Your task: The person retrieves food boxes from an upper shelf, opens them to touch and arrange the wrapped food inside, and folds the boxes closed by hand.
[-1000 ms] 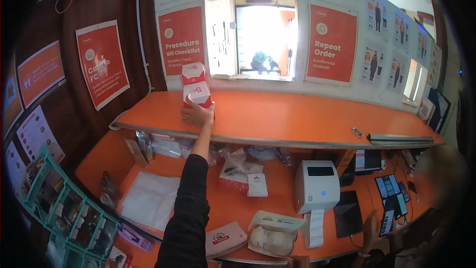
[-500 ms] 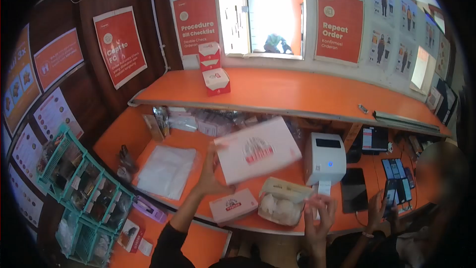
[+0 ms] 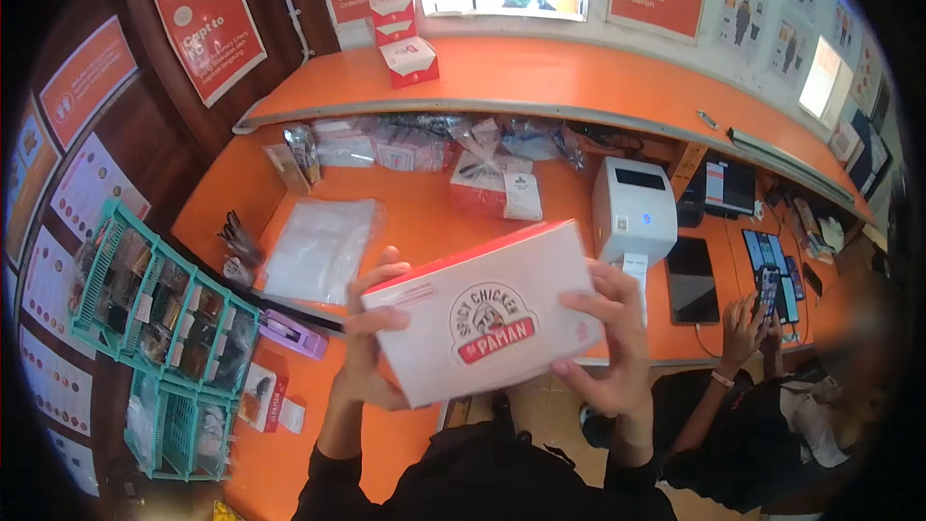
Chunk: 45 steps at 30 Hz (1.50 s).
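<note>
A white and red food box [image 3: 492,323], its "Spicy Chicken" logo facing up towards me, is held tilted above the orange counter's front edge. My left hand [image 3: 371,333] grips its left end, with the thumb across the printed face. On the opposite end, my right hand [image 3: 612,338] has its fingers and thumb pressed to the side. The held box covers part of the counter behind it. A bagged red and white box [image 3: 492,183] with a receipt on it sits farther back.
A white label printer [image 3: 637,212] and a black tablet [image 3: 693,280] stand to the right. Beside them, a person's hand [image 3: 741,328] holds a phone [image 3: 768,289]. Clear plastic bags [image 3: 318,249] lie left of centre, near teal baskets [image 3: 174,318]. Red boxes [image 3: 409,63] stand on the raised shelf [image 3: 579,87].
My right hand has joined my left on the box, which has come closer to me. The open box and smaller box on the counter are now hidden. My view has tilted down.
</note>
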### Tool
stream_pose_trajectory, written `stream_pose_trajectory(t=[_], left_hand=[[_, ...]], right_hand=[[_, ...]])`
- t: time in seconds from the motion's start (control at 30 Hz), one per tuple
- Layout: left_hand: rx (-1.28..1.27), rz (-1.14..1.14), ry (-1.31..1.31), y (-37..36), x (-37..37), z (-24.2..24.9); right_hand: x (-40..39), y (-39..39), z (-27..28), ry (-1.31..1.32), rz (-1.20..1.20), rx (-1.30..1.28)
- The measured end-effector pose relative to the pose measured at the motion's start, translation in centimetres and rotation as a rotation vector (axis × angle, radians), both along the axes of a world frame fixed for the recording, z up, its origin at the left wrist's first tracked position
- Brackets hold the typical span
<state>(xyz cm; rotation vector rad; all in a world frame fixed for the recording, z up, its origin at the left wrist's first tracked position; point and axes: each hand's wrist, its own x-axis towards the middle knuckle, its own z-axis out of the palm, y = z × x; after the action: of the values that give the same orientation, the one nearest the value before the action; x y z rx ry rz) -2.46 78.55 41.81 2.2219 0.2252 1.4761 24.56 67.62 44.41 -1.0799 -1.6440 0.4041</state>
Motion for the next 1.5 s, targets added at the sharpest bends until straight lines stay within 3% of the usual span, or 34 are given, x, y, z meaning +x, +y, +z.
stream_pose_trajectory(t=[0.07,0.13,0.23,0.3,0.4,0.47,0.63,0.7,0.8,0.9,1.1,1.23,1.3,1.33,1.37,1.43,1.5], left_hand=[[0.206,0.071,-0.139,-1.1,-0.3,1.6],[0.238,0.046,-0.220,-2.8,-1.0,2.6],[0.115,-0.155,-0.311,-5.1,-1.6,3.7],[-0.167,-0.431,-0.363,-6.6,-2.0,4.3],[-0.906,-0.949,-0.440,-8.5,-3.4,5.0],[-1.219,-1.090,-0.499,-9.4,-4.0,5.6],[-1.513,-1.104,-0.578,-11.2,-5.6,6.9],[-1.801,-1.165,-0.544,-11.3,-5.1,8.1],[-1.533,-1.060,-0.591,-11.8,-3.6,9.5],[-1.914,-1.205,-0.532,-11.3,-5.9,8.5],[-2.087,-1.103,-0.681,-11.0,-3.7,10.4],[-0.703,-0.578,-0.139,-6.5,2.2,7.7],[-0.027,-0.294,0.104,-4.4,4.4,5.2],[-0.159,-0.414,0.099,-3.5,4.9,3.7],[-0.290,-0.531,0.095,-2.7,5.4,2.1],[-0.408,-0.510,0.115,-1.6,5.6,-0.8],[-0.526,-0.478,0.135,-0.8,5.4,-2.3]], right_hand=[[-0.7,-2.8,2.2,0.055,-0.051,0.242],[-1.2,-4.8,3.4,0.061,-0.037,0.513],[-1.6,-6.0,3.4,0.047,-0.015,0.629],[-1.7,-6.1,3.3,0.036,-0.019,0.634],[-1.6,-6.3,3.3,0.024,-0.027,0.639],[-1.6,-6.3,3.2,0.017,-0.029,0.643],[-1.5,-6.4,2.9,0.010,-0.020,0.651],[-1.5,-6.4,2.9,0.007,-0.016,0.651],[-1.5,-6.4,2.8,0.003,-0.011,0.649],[-1.4,-6.3,2.8,0.003,-0.005,0.651],[-0.7,-6.7,2.9,-0.013,-0.017,0.643],[1.1,-7.3,2.9,-0.067,-0.047,0.557],[1.9,-7.4,3.6,-0.271,-0.162,0.247],[1.8,-7.4,4.0,-0.481,-0.226,-0.046],[2.0,-6.9,3.2,-0.478,-0.235,-0.055],[2.2,-5.4,0.5,-0.376,0.066,-0.305],[1.7,-5.0,0.2,-0.298,0.087,-0.361]])
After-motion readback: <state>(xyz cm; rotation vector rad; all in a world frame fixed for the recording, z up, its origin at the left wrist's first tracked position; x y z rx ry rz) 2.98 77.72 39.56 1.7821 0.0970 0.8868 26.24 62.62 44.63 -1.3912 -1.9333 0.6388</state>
